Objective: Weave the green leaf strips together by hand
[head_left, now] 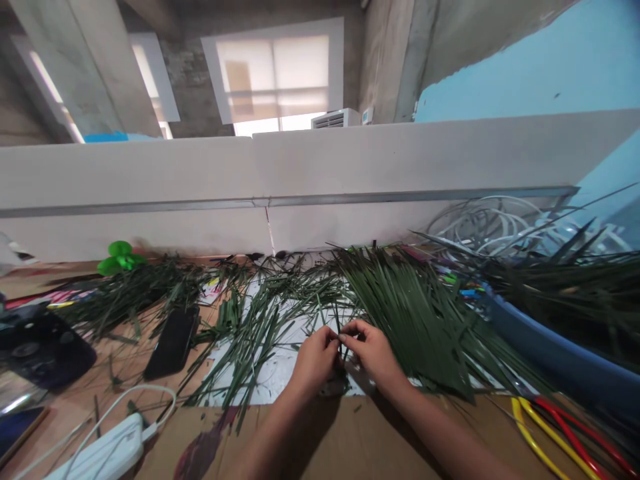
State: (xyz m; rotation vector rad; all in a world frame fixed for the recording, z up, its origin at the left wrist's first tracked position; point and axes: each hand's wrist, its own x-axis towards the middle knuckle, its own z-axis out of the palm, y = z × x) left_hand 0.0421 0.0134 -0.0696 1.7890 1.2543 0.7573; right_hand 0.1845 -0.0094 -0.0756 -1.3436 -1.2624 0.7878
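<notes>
My left hand [316, 357] and my right hand [371, 352] meet at the middle of the work surface, fingertips pinched close together. Between them they grip a narrow green leaf strip [337, 319], which stands up above the fingers; its lower part is mostly hidden. Beneath the hands lies a white sheet [280, 373] strewn with cut strips. Loose leaf strips [250, 347] are scattered to the left of my left hand. Just right of my right hand spreads a thick fan of long dark green leaves [420, 313].
A blue tub [540, 340] heaped with leaves stands at the right. Yellow handles [545, 437] and red handles [575, 433] lie at bottom right. On the left are a black phone [173, 341], a white power strip [107, 447] and a green clover-shaped object [121, 258]. A white partition [320, 167] runs behind.
</notes>
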